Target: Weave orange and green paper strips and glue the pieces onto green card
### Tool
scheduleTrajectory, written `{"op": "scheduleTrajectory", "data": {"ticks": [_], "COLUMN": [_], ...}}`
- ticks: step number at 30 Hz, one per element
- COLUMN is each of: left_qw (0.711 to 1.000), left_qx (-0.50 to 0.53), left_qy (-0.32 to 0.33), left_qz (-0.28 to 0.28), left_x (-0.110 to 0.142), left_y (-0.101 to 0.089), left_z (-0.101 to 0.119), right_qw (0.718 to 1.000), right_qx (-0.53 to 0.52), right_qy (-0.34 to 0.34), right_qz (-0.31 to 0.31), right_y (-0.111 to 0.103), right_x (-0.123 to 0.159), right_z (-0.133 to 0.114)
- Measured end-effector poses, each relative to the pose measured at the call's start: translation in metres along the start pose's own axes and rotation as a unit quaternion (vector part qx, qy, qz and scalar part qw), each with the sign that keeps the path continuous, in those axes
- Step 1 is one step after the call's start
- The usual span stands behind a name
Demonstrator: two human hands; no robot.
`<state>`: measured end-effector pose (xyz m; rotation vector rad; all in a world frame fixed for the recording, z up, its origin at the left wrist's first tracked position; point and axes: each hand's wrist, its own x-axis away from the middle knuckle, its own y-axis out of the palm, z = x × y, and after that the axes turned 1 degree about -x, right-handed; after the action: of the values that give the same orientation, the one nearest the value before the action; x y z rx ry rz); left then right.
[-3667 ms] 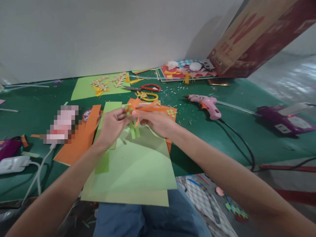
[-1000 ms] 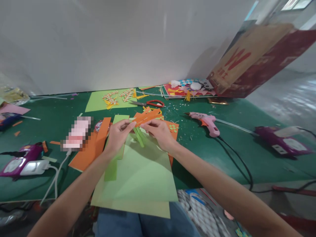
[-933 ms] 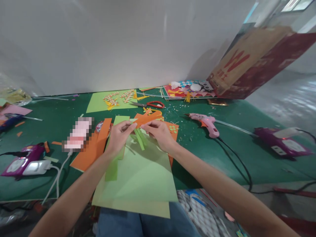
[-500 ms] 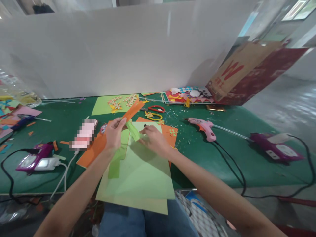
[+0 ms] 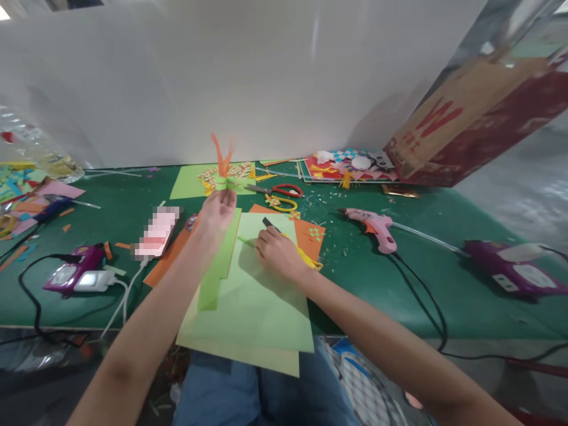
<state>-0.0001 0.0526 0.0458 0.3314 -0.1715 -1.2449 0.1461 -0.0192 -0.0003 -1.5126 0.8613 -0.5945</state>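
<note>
My left hand point(image 5: 217, 207) is raised above the far part of the green sheets, its fingers closed around the base of a paper-strip weave point(image 5: 223, 171). Orange strip ends stick up from the weave, with green strips below them. My right hand point(image 5: 279, 254) rests closed on the pale green paper sheet point(image 5: 257, 313). A black, blunt-ended tool point(image 5: 270, 224) pokes out from its grip; its kind is hidden. Something yellow point(image 5: 309, 259) shows beside the wrist, and I cannot tell whether it belongs to that tool. A narrow green strip point(image 5: 246, 241) lies by the right fingertips.
Red-handled scissors point(image 5: 287, 190) and a yellow-handled pair point(image 5: 284, 204) lie behind the sheets. A pink glue gun point(image 5: 375, 228) with its cord is at the right, near a purple power strip point(image 5: 510, 266). A phone point(image 5: 157, 234) and paper scraps lie left. A paper bag point(image 5: 444, 130) stands back right.
The hands, close together over the weave earlier, have parted. My left hand has carried it up and away to the left; my right hand has lowered onto the sheet with a black tool in it.
</note>
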Motion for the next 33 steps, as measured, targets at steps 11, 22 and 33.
{"op": "scheduleTrajectory", "data": {"ticks": [11, 22, 33], "left_qw": [0.961, 0.984, 0.976], "left_qx": [0.178, 0.020, -0.125], "left_qy": [-0.201, -0.151, -0.100], "left_qz": [-0.066, -0.091, -0.150], "left_x": [0.008, 0.014, 0.027], "left_y": [0.033, -0.032, -0.048], "left_z": [-0.017, -0.015, -0.023], "right_qw": [0.999, 0.946, 0.760], "right_qx": [0.005, -0.284, -0.565], "right_qy": [0.031, 0.100, 0.194], "right_qz": [-0.016, 0.118, 0.255], "right_y": [0.000, 0.002, -0.022], "right_x": [-0.002, -0.008, -0.010], "right_z": [0.002, 0.023, 0.056]}}
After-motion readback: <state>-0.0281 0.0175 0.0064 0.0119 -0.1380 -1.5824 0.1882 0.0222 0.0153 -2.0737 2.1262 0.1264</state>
